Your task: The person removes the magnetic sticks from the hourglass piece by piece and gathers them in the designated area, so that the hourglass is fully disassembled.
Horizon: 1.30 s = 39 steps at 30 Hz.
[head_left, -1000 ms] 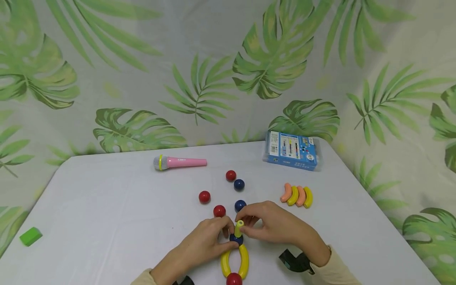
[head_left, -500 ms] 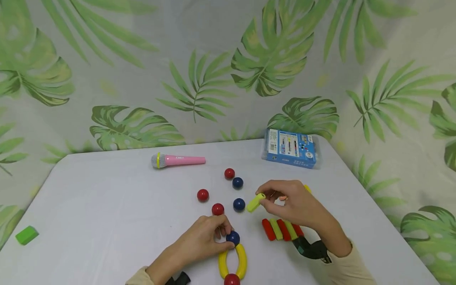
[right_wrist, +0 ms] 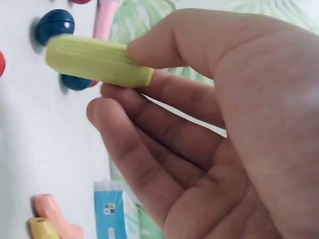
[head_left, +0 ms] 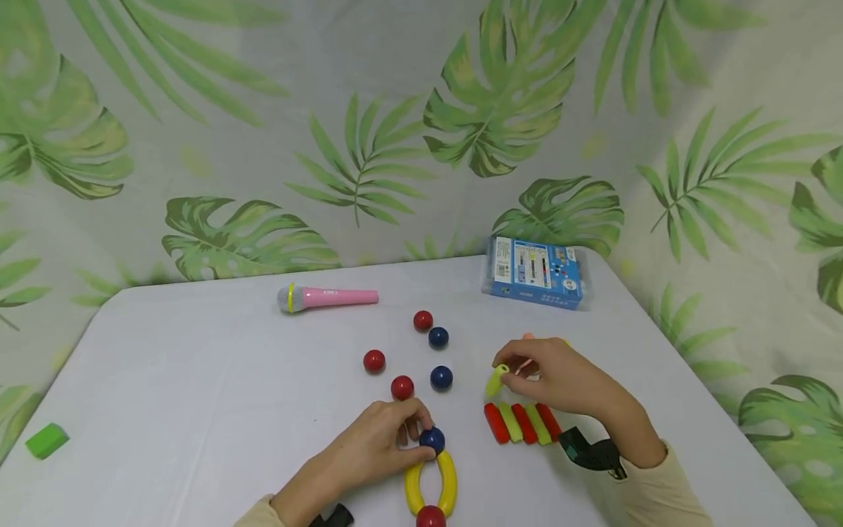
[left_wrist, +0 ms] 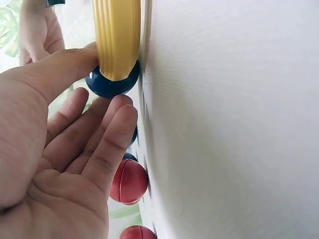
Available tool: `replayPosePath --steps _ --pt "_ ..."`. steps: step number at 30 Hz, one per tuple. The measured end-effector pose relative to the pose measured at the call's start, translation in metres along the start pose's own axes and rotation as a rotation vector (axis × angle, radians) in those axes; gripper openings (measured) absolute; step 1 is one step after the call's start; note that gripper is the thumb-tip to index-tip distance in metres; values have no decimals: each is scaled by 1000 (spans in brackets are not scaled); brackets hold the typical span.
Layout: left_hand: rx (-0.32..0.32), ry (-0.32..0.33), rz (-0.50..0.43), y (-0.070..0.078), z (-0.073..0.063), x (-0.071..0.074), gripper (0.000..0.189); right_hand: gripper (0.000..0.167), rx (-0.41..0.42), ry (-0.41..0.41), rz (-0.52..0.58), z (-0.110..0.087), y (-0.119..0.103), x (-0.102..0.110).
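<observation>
With thumb and fingers, my left hand holds a dark blue ball at the far end of a loop. Two yellow curved sticks form the loop's sides, and a red ball sits at its near end. To the right, my right hand pinches a short yellow-green stick between thumb and fingers, raised off the table. Just nearer than that hand lies a row of straight red and yellow-green sticks. Curved pink and yellow sticks are mostly hidden behind my right hand in the head view.
Loose red balls and blue balls lie beyond my left hand. A pink toy microphone rests at the back, a blue box at the back right. A green block lies far left on the white table.
My right hand has lifted the yellow-green stick off the blue ball and carried it right, towards the row of straight sticks. My left hand has stayed at the blue ball.
</observation>
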<state>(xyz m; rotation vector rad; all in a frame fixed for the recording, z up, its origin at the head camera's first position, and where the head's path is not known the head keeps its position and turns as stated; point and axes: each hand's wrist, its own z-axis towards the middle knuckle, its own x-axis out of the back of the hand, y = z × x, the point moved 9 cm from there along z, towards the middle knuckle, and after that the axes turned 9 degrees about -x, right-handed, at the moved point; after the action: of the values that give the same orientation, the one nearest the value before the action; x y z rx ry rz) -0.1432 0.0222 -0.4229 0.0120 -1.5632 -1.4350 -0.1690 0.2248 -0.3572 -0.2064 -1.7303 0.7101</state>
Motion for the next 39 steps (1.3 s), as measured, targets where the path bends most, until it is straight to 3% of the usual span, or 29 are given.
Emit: replayPosePath --steps 5,12,19,27,31,35,39 --pt "5 -8 2 1 1 1 24 15 6 -98 44 4 2 -21" --pt "2 -19 21 1 1 0 27 8 37 -155 -86 14 -3 -52" --pt "-27 -56 69 4 5 -4 35 9 -26 -153 -163 16 2 -55" --pt "-57 -25 133 3 3 3 28 6 58 -150 -97 12 -19 -58" --pt "11 -21 117 0 2 7 34 14 85 -170 -85 10 -40 -71" --pt "118 -18 184 5 -5 12 40 31 91 -193 -117 11 -54 -90" --pt "148 -8 241 16 -10 11 40 34 96 -188 -148 13 -59 -100"
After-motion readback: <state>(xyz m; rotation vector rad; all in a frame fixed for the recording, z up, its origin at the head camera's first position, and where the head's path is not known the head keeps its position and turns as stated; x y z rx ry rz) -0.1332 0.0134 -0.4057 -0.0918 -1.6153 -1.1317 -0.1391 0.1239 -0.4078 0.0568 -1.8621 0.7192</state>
